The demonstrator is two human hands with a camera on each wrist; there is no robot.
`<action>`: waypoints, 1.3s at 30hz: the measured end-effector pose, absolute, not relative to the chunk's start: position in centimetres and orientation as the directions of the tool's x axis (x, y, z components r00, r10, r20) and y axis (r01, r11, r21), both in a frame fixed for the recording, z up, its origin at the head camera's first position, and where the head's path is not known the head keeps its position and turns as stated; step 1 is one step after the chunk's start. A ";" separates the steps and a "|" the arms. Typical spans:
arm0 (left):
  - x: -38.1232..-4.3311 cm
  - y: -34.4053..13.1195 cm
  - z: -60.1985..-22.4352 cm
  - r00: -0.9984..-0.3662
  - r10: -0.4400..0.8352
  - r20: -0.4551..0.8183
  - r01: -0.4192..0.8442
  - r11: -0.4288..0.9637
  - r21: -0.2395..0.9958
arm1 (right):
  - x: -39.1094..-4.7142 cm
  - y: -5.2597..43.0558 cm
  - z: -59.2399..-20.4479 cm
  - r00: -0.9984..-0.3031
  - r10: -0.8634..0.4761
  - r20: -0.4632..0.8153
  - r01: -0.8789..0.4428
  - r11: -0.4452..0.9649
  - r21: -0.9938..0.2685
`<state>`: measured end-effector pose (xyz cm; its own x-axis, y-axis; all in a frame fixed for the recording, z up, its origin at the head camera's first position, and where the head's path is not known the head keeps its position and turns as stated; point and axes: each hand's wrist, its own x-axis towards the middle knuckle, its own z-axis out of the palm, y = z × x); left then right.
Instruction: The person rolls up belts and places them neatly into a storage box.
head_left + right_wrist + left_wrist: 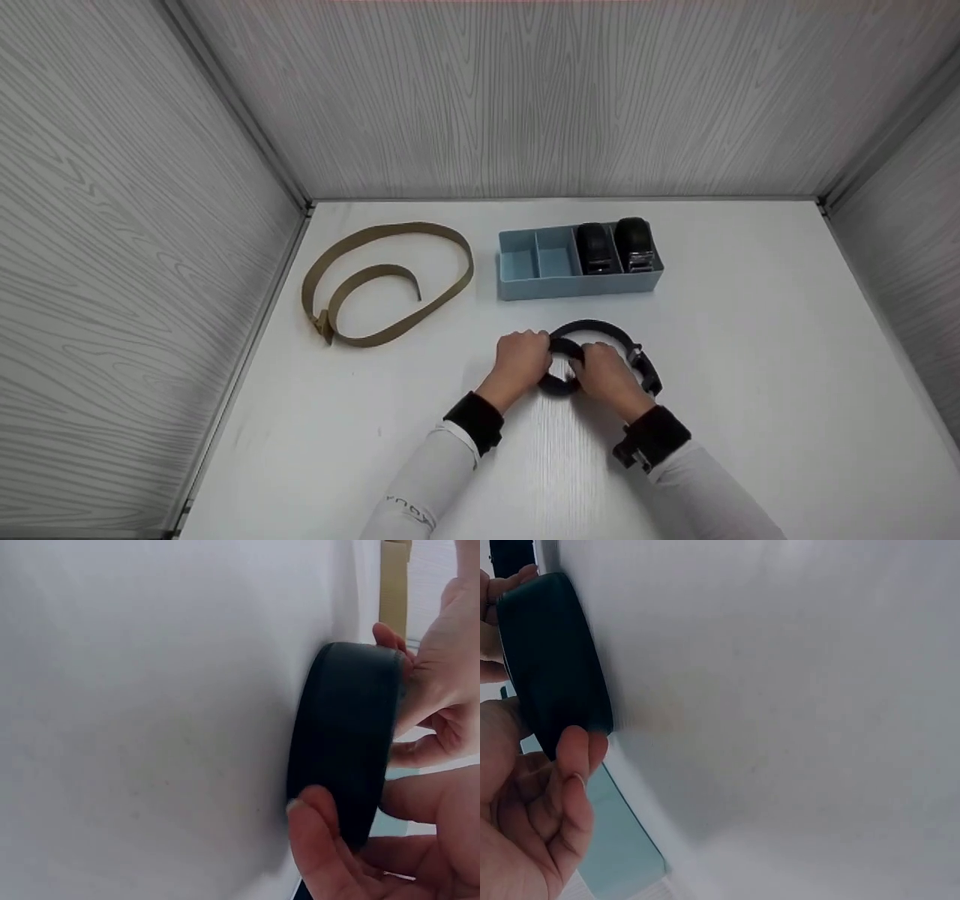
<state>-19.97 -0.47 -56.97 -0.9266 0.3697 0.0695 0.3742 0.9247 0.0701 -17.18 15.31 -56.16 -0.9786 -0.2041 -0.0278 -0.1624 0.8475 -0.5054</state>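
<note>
lying in a wide loop on the white table (pixel 765 360), a tan belt (pixel 382 269) is at the far left, well apart from our hands. next, our left hand (pixel 521 360) pinches the left side of a coil (pixel 558 387) in the black belt (pixel 595 325), thumb within the ring and fingers on its outer face; the coil lies between our hands. beyond them we see a blue tray (pixel 577 286) with two black rolls (pixel 595 246) in its two rightmost compartments. our right hand (pixel 609 377) pinches the coil's right side, thumb also inside. farthest right, the belt's loose length arcs past that hand to the buckle (pixel 645 367), just beside it.
</note>
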 end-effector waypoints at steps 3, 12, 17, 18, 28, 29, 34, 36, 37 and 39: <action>-19.9 -0.3 -57.0 -0.930 0.358 0.078 0.363 0.929 0.065 | -17.0 15.3 -56.0 -0.983 -0.182 -0.036 -0.137 0.845 -0.516; -20.1 -0.2 -56.7 -0.927 0.374 0.029 0.375 0.921 0.104 | -17.1 15.0 -56.1 -0.973 -0.230 0.025 -0.217 0.870 -0.443; -20.3 -0.2 -56.7 -0.915 0.404 0.004 0.402 0.908 0.122 | -17.5 15.0 -56.1 -0.959 -0.283 0.015 -0.261 0.859 -0.441; -20.3 -0.2 -56.7 -0.915 0.404 0.006 0.402 0.907 0.122 | -17.5 15.0 -56.1 -0.957 -0.288 0.015 -0.265 0.858 -0.440; -20.7 -0.5 -56.9 -0.941 0.335 0.055 0.339 0.917 0.210 | -17.1 15.4 -55.9 -0.984 -0.168 -0.053 -0.112 0.830 -0.546; -20.7 -0.6 -57.0 -0.942 0.330 0.055 0.334 0.916 0.224 | -17.1 15.3 -55.8 -0.984 -0.164 -0.064 -0.103 0.832 -0.546; -20.8 -0.7 -57.1 -0.937 0.346 0.045 0.344 0.895 0.283 | -17.2 15.1 -55.8 -0.985 -0.169 -0.045 -0.121 0.843 -0.524; -20.8 -0.8 -57.1 -0.934 0.355 0.031 0.349 0.891 0.290 | -17.3 15.0 -55.8 -0.981 -0.190 -0.034 -0.147 0.850 -0.506; -20.9 -0.8 -57.1 -0.934 0.356 0.022 0.347 0.891 0.292 | -17.3 15.0 -55.7 -0.979 -0.201 -0.033 -0.158 0.852 -0.498; -20.9 -0.8 -57.1 -0.935 0.355 0.003 0.340 0.895 0.288 | -17.4 15.0 -55.7 -0.973 -0.228 -0.035 -0.182 0.855 -0.486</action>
